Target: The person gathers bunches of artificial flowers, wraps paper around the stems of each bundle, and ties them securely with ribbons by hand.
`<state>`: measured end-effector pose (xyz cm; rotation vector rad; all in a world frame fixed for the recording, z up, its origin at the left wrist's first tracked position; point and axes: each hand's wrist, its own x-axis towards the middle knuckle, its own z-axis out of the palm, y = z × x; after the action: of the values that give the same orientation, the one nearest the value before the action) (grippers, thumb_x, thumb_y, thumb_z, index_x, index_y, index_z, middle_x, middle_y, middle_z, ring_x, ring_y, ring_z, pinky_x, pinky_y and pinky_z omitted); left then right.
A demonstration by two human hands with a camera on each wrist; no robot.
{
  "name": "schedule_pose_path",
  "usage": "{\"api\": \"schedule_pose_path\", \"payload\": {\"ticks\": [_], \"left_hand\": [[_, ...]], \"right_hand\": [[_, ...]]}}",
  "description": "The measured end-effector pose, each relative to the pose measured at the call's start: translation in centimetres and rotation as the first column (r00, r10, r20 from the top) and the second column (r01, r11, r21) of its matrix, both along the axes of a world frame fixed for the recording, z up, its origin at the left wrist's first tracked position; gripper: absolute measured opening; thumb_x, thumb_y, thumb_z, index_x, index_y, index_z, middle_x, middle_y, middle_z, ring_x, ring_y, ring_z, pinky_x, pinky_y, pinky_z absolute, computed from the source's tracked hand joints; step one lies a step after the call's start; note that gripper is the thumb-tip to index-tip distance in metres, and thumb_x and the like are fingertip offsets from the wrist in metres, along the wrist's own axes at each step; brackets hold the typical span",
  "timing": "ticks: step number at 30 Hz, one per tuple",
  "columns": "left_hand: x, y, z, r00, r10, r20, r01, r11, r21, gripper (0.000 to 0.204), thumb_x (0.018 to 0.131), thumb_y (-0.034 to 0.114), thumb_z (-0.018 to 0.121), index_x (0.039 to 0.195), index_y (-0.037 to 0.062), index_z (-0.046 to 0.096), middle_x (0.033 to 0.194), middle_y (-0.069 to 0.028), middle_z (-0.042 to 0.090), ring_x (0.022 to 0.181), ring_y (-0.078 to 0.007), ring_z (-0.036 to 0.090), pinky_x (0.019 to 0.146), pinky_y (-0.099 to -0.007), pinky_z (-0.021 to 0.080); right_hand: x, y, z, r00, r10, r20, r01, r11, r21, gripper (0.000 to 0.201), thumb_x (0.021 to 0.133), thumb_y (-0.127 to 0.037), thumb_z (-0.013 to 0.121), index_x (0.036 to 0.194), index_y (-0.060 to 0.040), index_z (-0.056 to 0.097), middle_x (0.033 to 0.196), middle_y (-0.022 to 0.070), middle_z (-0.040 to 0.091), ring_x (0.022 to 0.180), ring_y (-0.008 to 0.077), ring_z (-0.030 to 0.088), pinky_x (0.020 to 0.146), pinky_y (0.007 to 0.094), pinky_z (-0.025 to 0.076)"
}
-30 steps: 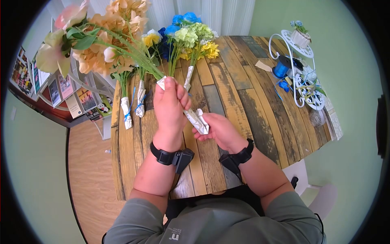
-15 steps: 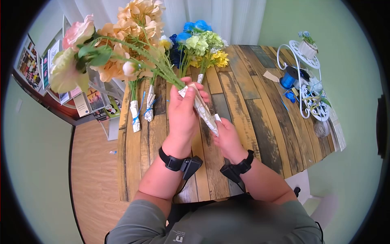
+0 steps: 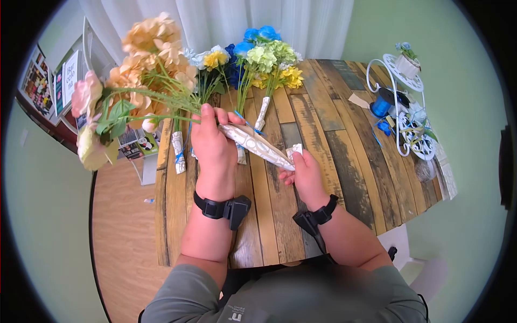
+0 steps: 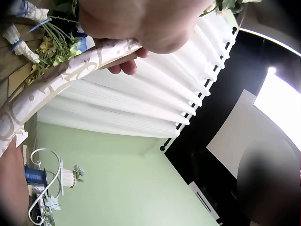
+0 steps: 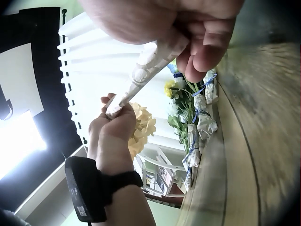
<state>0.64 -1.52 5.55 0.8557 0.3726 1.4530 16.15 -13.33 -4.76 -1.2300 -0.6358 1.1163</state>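
In the head view the left hand point(image 3: 214, 142) grips the stems of a bouquet of peach blooms point(image 3: 156, 64) and a pink rose point(image 3: 86, 94), which point left. Patterned white paper point(image 3: 253, 144) is wrapped round the stem ends and slants down to the right. Its lower end is pinched by the right hand point(image 3: 307, 177). The right wrist view shows the paper point(image 5: 146, 68) running from the right hand's fingers to the left hand point(image 5: 113, 134). In the left wrist view the paper point(image 4: 56, 82) extends from under the left hand point(image 4: 141, 21).
Wrapped bouquets with blue, green and yellow flowers point(image 3: 264, 56) lie along the back of the wooden table point(image 3: 344, 177). At the right stand a white metal rack point(image 3: 398, 113) and a blue ribbon spool point(image 3: 382, 102). A magazine rack point(image 3: 89, 64) is at the left, beyond the table.
The left hand has moved left and the flower heads have swung lower. The wrapped stems now slant more flatly between the hands, and the right hand still pinches the paper's lower end.
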Motion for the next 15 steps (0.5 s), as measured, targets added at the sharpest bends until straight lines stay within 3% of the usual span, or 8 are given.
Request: {"api": "schedule_pose_path", "payload": {"ticks": [4, 6, 15], "left_hand": [[-0.2, 0.1, -0.1, 0.999, 0.048, 0.012, -0.049, 0.999, 0.013, 0.042, 0.109, 0.035, 0.042, 0.079, 0.0063, 0.046, 0.068, -0.013, 0.058, 0.068, -0.0264, 0.062, 0.068, -0.0418, 0.054], [-0.3, -0.1, -0.2, 0.999, 0.052, -0.004, -0.051, 0.997, 0.05, 0.03, 0.108, 0.031, 0.047, 0.087, 0.0095, 0.043, 0.075, -0.0031, 0.046, 0.073, -0.0216, 0.057, 0.074, -0.0449, 0.052], [0.5, -0.4, -0.3, 0.997, 0.076, -0.024, -0.073, 0.991, 0.114, 0.031, 0.109, 0.031, 0.045, 0.088, 0.0083, 0.044, 0.077, -0.0048, 0.048, 0.078, -0.0235, 0.059, 0.079, -0.0464, 0.054]], "right_hand": [[0.1, 0.1, -0.1, 0.997, -0.018, -0.08, 0.017, 1.0, -0.012, 0.027, 0.108, -0.026, 0.039, 0.11, -0.0017, 0.051, 0.091, 0.0155, 0.068, 0.064, 0.0188, 0.067, 0.051, 0.0266, 0.051], [0.2, 0.0, -0.1, 0.976, -0.042, -0.212, 0.037, 0.999, -0.026, 0.026, 0.107, -0.025, 0.039, 0.112, -0.0017, 0.05, 0.097, 0.0174, 0.068, 0.071, 0.0228, 0.069, 0.057, 0.0315, 0.054], [1.9, 0.2, -1.0, 0.872, -0.157, -0.463, 0.174, 0.985, -0.007, 0.023, 0.105, -0.021, 0.041, 0.113, -0.0011, 0.05, 0.104, 0.0206, 0.067, 0.089, 0.0291, 0.07, 0.075, 0.0396, 0.059]]}}
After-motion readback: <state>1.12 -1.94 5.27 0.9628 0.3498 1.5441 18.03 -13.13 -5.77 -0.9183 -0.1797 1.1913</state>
